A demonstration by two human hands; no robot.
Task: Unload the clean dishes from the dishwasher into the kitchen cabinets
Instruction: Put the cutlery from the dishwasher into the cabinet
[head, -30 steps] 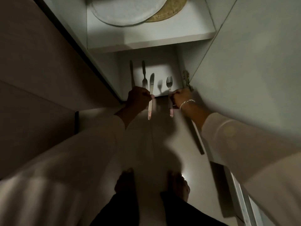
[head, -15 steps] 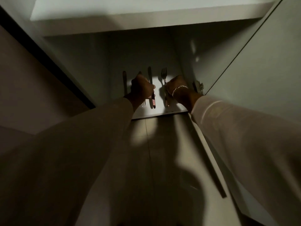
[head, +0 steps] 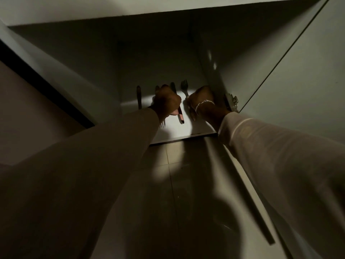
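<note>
Head view: the left grip [head: 168,103] curls round a knife [head: 180,117] and the right grip [head: 201,99] round a fork [head: 184,88], both lying on the shelf [head: 177,132] toward its right side.

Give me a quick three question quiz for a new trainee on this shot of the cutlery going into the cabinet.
1. True or false: the right hand has a bracelet at its wrist.
2. The fork held by the right hand has its tines pointing: A) toward the back of the cabinet; B) toward the person; C) straight up at the camera.
3. Fill in: the left hand grips a knife whose handle end is ___ in colour.

Key: 1 true; 2 A; 3 pink.
</note>
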